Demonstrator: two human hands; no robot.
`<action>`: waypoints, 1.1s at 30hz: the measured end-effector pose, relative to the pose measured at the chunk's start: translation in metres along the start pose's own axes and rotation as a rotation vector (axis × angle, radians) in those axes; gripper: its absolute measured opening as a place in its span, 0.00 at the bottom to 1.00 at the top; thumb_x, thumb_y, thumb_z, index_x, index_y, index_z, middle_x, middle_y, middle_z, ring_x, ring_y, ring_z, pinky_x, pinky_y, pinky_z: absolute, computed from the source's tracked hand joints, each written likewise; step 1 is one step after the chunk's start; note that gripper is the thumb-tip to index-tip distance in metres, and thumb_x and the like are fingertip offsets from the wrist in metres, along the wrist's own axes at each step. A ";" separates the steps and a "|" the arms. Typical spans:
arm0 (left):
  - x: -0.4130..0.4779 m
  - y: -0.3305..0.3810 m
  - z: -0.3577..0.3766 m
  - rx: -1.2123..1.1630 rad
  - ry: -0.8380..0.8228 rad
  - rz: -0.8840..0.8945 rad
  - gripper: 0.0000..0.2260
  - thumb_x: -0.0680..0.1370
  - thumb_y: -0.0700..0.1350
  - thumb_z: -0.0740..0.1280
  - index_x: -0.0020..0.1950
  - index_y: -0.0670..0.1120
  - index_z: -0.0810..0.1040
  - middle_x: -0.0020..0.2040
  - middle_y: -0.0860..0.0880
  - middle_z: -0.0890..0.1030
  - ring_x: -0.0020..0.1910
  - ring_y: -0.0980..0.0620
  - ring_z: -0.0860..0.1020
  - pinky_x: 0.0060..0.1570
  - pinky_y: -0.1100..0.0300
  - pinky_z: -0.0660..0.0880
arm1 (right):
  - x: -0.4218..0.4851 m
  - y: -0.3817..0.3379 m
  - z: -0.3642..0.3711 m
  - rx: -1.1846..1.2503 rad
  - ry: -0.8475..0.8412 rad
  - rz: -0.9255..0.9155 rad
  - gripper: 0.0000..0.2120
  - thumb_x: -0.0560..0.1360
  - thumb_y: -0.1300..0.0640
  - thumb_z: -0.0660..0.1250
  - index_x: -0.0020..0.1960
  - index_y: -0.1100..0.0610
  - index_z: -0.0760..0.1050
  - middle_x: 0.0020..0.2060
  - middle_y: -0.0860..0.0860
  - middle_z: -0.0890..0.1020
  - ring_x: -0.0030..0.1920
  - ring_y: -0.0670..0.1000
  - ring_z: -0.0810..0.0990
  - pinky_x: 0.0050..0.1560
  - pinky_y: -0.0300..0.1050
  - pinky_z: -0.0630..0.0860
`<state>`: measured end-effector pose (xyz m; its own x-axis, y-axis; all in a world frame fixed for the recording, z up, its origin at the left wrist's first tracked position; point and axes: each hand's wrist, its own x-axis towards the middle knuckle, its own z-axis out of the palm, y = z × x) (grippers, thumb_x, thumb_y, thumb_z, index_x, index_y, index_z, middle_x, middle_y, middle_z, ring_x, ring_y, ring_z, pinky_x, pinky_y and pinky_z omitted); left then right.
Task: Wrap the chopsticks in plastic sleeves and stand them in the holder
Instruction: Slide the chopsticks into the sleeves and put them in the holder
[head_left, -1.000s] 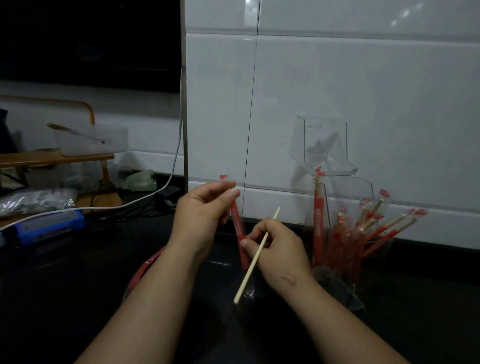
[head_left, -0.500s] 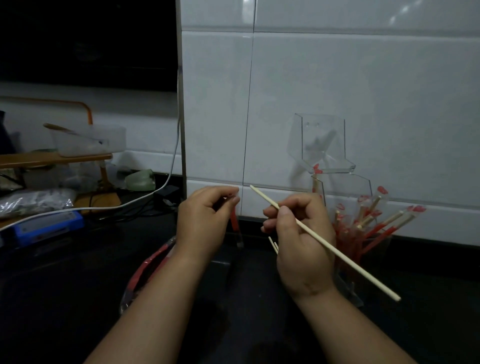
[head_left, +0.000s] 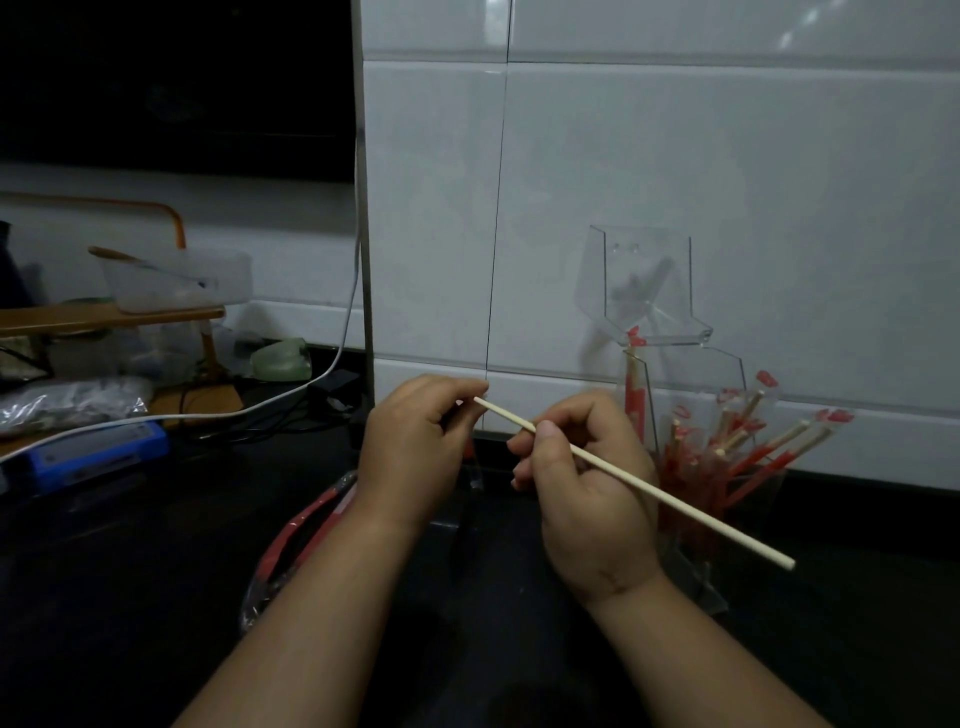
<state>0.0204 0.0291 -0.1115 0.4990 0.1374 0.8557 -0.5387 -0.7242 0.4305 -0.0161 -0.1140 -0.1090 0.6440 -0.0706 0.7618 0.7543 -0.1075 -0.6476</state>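
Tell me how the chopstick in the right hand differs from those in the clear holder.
The held chopstick is bare pale wood; the holder's chopsticks wear red-printed plastic sleeves. The held chopstick slants across the right hand; the holder's chopsticks stand leaning in the clear holder. Both are thin pale sticks.

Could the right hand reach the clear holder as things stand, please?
Probably yes: the right hand is close beside the holder, nothing lies between them, though it is gripping a bare chopstick.
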 end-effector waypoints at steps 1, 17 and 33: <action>0.000 0.000 0.000 0.002 0.000 0.003 0.09 0.73 0.42 0.70 0.50 0.44 0.86 0.44 0.49 0.85 0.46 0.57 0.77 0.48 0.75 0.67 | 0.000 0.000 0.000 -0.013 0.003 0.004 0.04 0.73 0.47 0.61 0.41 0.44 0.73 0.35 0.50 0.83 0.33 0.51 0.81 0.36 0.61 0.78; 0.001 -0.014 0.002 0.172 -0.005 0.048 0.08 0.72 0.41 0.72 0.50 0.44 0.87 0.44 0.48 0.83 0.43 0.47 0.81 0.48 0.62 0.72 | -0.002 -0.005 -0.007 0.072 0.149 -0.144 0.18 0.79 0.36 0.55 0.47 0.48 0.75 0.33 0.45 0.75 0.33 0.45 0.75 0.35 0.36 0.69; -0.002 -0.006 0.004 0.098 0.008 0.153 0.09 0.73 0.46 0.71 0.49 0.43 0.87 0.40 0.48 0.81 0.41 0.49 0.78 0.43 0.62 0.72 | -0.001 -0.005 -0.004 0.115 0.094 -0.060 0.15 0.78 0.47 0.54 0.45 0.47 0.79 0.35 0.49 0.82 0.33 0.46 0.78 0.36 0.40 0.74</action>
<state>0.0255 0.0307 -0.1172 0.4111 0.0257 0.9112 -0.5392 -0.7991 0.2658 -0.0213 -0.1175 -0.1064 0.5869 -0.1603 0.7937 0.8040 -0.0007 -0.5946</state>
